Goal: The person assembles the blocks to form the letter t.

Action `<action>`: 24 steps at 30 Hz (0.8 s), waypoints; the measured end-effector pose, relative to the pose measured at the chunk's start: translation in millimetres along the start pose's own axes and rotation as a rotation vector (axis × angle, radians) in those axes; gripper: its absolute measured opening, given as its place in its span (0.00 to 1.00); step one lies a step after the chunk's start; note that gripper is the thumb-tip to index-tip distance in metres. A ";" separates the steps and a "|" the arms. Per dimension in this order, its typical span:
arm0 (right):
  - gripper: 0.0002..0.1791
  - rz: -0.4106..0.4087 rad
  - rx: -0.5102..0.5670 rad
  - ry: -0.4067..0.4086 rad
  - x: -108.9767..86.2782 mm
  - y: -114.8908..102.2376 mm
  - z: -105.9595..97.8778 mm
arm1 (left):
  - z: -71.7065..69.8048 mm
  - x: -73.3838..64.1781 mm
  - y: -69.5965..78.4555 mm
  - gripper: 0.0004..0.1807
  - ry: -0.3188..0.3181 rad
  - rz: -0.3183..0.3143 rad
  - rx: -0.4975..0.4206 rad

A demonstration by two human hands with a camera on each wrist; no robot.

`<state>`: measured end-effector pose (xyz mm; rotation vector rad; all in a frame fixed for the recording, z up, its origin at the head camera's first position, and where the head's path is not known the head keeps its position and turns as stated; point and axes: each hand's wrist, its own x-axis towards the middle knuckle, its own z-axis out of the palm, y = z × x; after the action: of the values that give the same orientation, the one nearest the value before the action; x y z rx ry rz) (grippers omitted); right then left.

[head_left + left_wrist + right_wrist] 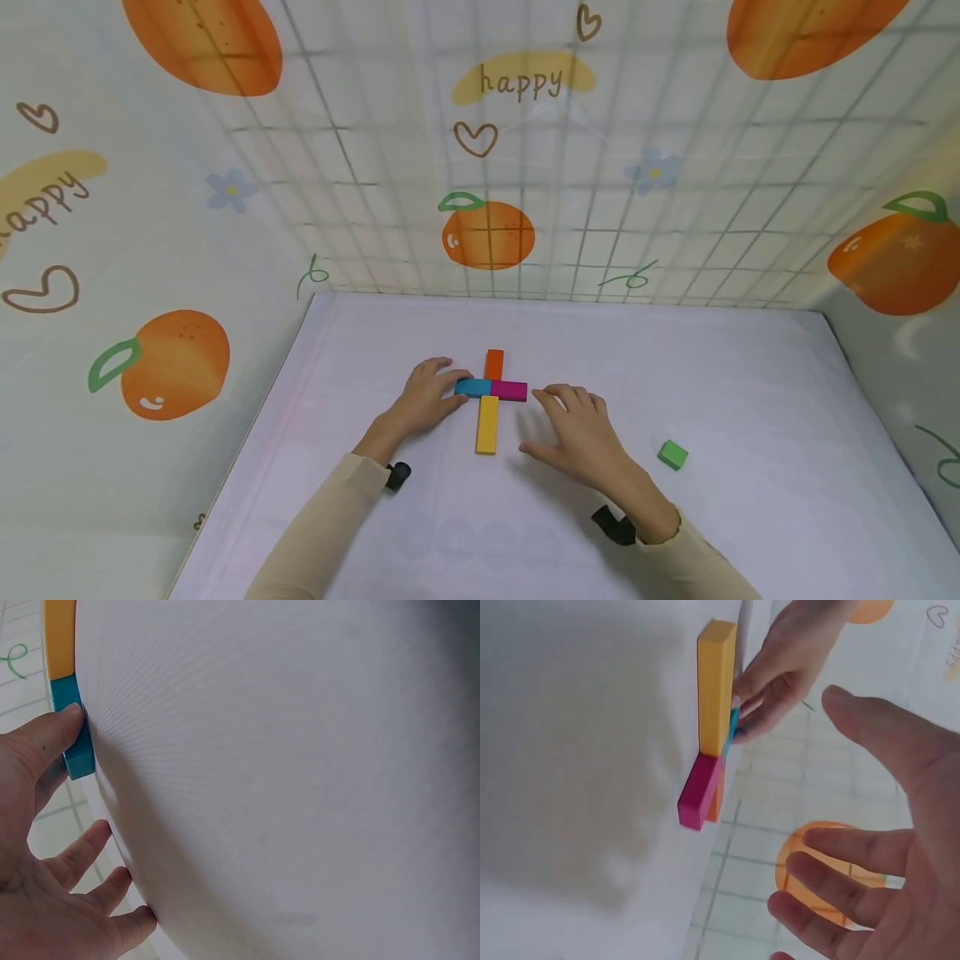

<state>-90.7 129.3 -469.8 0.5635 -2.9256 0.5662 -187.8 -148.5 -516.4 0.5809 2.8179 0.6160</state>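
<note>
On the white tabletop, a blue block [473,387] and a magenta block [509,391] lie end to end as a crossbar. An orange block [494,364] extends from its far side and a yellow block [487,425] from its near side. My left hand [424,400] pinches the blue block [79,754] by its sides near the outer end, between thumb and index finger; the other fingertips rest on the table. Just right of the magenta block [697,791], my right hand [581,433] is held apart from it, fingers spread and holding nothing.
A small green block [673,455] lies to the right of my right forearm. Printed cloth walls with oranges and grid lines [555,250] rise behind and beside the white table [750,375]. Both wrists carry black straps [615,527].
</note>
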 end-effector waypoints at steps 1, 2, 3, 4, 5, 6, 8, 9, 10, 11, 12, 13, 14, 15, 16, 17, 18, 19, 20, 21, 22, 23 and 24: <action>0.44 -0.002 0.003 0.009 -2.4 2.2 -1.9 | -0.2 0.0 0.1 0.22 0.001 0.001 -0.003; 0.44 -0.006 0.006 0.020 -4.8 4.4 -3.6 | -0.3 0.1 0.1 0.22 0.000 0.001 -0.006; 0.43 -0.011 0.009 0.031 -7.2 7.1 -4.9 | -0.4 0.2 0.1 0.22 0.001 0.003 -0.009; 0.43 -0.016 0.018 0.042 -9.6 9.4 -6.5 | -0.4 0.2 0.1 0.22 0.001 0.003 -0.011; 0.42 -0.022 0.025 0.052 -12.2 12.1 -7.6 | -0.2 0.3 -0.1 0.22 0.001 0.004 -0.009; 0.42 -0.028 0.033 0.062 -14.8 15.0 -8.5 | -0.2 0.4 -0.2 0.22 0.001 0.006 -0.008; 0.40 -0.039 0.052 0.081 -20.1 20.9 -10.4 | -0.1 0.6 -0.3 0.22 -0.001 0.008 -0.003; 0.39 -0.042 0.064 0.090 -22.8 24.1 -11.0 | -0.1 0.6 -0.2 0.22 0.000 0.009 -0.001; 0.38 -0.044 0.074 0.098 -25.6 27.2 -11.6 | 0.0 0.7 -0.1 0.22 -0.002 0.009 0.001; 0.37 -0.046 0.085 0.107 -28.4 30.4 -11.8 | -0.1 0.8 0.0 0.22 -0.002 0.011 0.002; 0.36 -0.046 0.096 0.115 -31.0 33.4 -12.1 | -0.2 0.8 0.2 0.22 -0.002 0.011 0.004; 0.36 -0.045 0.108 0.122 -33.8 36.5 -12.1 | -0.1 1.1 0.3 0.22 -0.005 0.008 0.006; 0.35 -0.045 0.118 0.129 -36.8 39.5 -12.0 | 0.0 1.2 0.2 0.22 -0.005 0.006 0.007; 0.34 -0.043 0.128 0.136 -39.6 42.5 -11.6 | 0.1 1.2 0.3 0.22 -0.006 0.004 0.005; 0.34 -0.041 0.136 0.141 -42.4 45.3 -11.3 | 0.2 1.4 0.1 0.22 -0.006 0.002 0.005; 0.33 -0.038 0.143 0.146 -44.8 48.0 -10.9 | 0.5 1.5 -0.2 0.22 -0.005 0.002 0.005; 0.33 -0.034 0.149 0.148 -47.3 50.6 -10.5 | 0.7 1.6 -0.5 0.22 -0.006 0.000 0.004; 0.32 -0.031 0.153 0.152 -49.8 53.2 -9.9 | 0.9 1.7 -0.8 0.22 -0.007 -0.001 0.003; 0.32 -0.027 0.156 0.155 -52.0 55.4 -9.3 | 1.0 1.6 -1.0 0.22 -0.006 -0.001 0.001; 0.32 -0.023 0.158 0.159 -53.9 57.8 -8.7 | 1.0 1.5 -1.2 0.22 -0.006 -0.001 0.000; 0.32 -0.020 0.159 0.162 -55.8 59.9 -8.1 | 1.2 1.4 -1.4 0.22 -0.006 -0.001 0.001; 0.31 -0.021 0.162 0.168 -57.7 62.1 -7.6 | 1.2 1.3 -1.5 0.23 -0.007 -0.003 0.001; 0.31 -0.023 0.165 0.176 -59.8 64.4 -7.2 | 1.2 1.2 -1.5 0.23 -0.006 -0.003 0.000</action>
<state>-59.4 207.6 -495.4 0.5333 -2.7206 0.8158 -189.0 -148.9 -518.3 0.5768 2.8122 0.6127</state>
